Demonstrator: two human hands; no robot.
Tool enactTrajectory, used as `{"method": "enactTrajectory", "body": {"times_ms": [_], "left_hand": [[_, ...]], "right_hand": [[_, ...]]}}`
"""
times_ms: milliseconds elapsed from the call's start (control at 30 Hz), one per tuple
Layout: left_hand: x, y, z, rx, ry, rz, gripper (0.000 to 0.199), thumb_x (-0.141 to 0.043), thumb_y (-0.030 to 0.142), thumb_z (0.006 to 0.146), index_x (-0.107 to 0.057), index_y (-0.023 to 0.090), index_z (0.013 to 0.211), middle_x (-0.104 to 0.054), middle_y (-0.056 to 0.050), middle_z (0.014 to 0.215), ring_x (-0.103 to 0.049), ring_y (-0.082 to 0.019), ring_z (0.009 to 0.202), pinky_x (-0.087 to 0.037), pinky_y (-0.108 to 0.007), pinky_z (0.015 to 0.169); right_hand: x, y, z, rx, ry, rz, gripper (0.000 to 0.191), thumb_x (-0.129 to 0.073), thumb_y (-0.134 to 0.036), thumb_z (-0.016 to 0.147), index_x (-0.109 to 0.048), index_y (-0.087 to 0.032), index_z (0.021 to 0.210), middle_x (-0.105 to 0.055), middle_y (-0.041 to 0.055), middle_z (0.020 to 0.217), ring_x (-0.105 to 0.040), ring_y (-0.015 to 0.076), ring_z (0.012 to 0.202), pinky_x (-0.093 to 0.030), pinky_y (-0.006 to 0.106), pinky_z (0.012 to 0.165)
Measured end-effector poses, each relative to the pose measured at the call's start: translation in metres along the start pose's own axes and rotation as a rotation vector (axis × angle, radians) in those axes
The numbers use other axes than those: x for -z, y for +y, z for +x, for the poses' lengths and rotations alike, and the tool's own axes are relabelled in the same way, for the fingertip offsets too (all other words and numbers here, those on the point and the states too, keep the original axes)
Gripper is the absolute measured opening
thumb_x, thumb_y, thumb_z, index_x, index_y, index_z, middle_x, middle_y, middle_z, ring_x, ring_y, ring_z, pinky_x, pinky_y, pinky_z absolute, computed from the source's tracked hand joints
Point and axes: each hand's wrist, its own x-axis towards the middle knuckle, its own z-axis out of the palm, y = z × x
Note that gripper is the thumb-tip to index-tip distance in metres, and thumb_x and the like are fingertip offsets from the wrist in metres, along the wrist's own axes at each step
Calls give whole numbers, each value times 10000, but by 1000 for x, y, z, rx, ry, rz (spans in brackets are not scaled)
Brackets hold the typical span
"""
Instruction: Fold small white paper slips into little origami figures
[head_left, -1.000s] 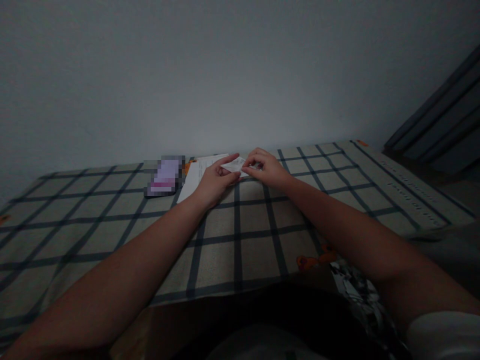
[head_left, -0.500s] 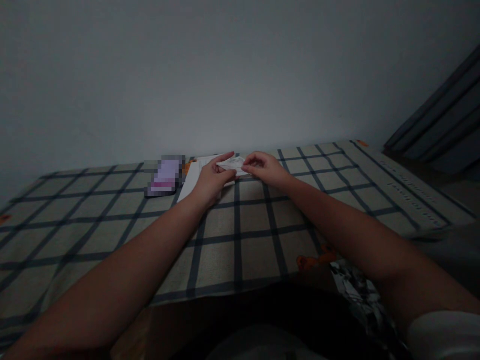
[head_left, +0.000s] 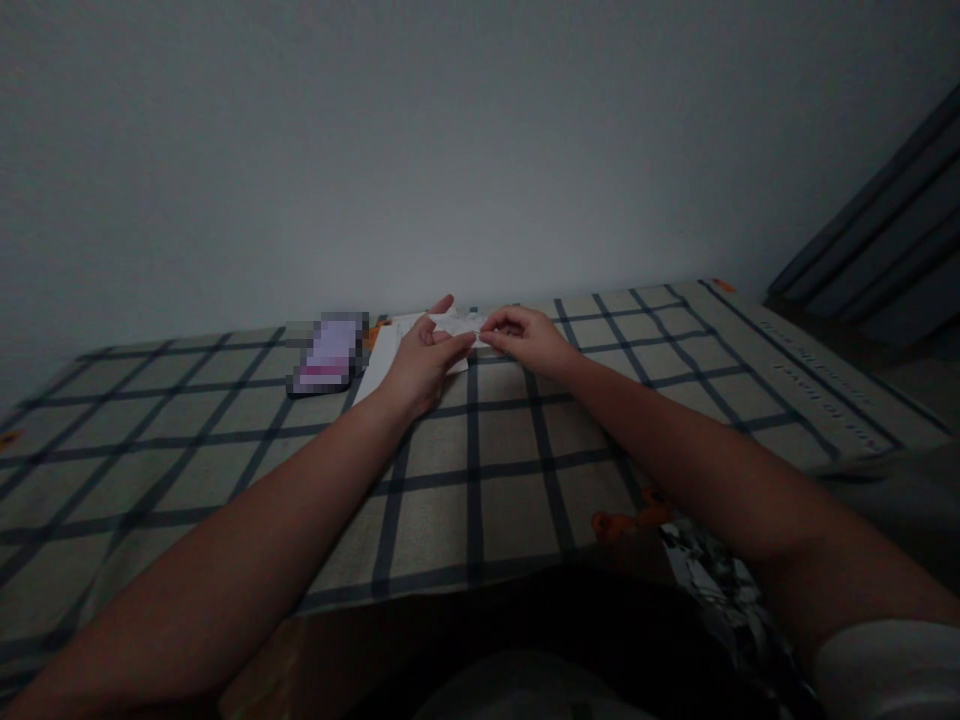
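Between my two hands is a small folded piece of white paper (head_left: 456, 325), low over the far side of the table. My left hand (head_left: 421, 358) grips its near edge with the thumb, while one finger stretches away behind it. The fingertips of my right hand (head_left: 529, 338) pinch the paper's right end. Part of the paper is hidden by my left fingers, and its folds are too dim to make out. White sheets (head_left: 375, 368) lie flat on the cloth beneath and left of my left hand.
A phone (head_left: 328, 352) with a blurred, lilac screen lies left of the sheets. The checked tablecloth (head_left: 510, 500) covers the table, which meets a plain wall (head_left: 480, 150). Orange trim (head_left: 630, 520) hangs at the near edge. Dark curtain fabric (head_left: 885, 230) is at the right.
The paper between my hands has tilted flatter, so less of its face shows. My left fingers have shifted slightly, and the right fingertips have moved a little left.
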Motion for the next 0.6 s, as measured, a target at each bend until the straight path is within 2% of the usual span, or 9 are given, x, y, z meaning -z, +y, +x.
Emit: {"method": "enactTrajectory", "body": {"times_ms": [133,233,433,600], "left_hand": [[1,0,0,-44,-3,39,884,-817,188,632,-449,190,1435,-524,86,613,-544,-77,584,-487,-216,698],[0,0,-1,-39,7,62,893,-818,201,625,-446,191,1436,-550,73,634,-556,-85,604,-482,-220,689],[-3,1,-3,-61,47,59,858,-832,211,624,-483,200,1408,-439,102,565,-508,-84,552,-478,-232,667],[0,2,-1,-105,80,92,765,-809,235,656,-528,202,1367,-393,115,523,-476,-77,499,-466,-230,645]], "right_hand": [[-1,0,0,-29,11,62,253,-717,-378,747,-593,-180,844,-597,-8,756,-565,121,664,-461,258,604],[0,-2,-1,-33,-2,33,229,-706,-373,759,-627,-168,823,-619,8,752,-573,128,674,-472,275,631],[-1,-6,-4,2,20,-42,220,-702,-376,778,-682,-166,844,-651,22,767,-594,141,711,-491,297,698],[-2,-7,-2,-61,66,108,202,-706,-357,780,-621,-185,844,-636,-3,769,-590,117,674,-508,266,646]]}}
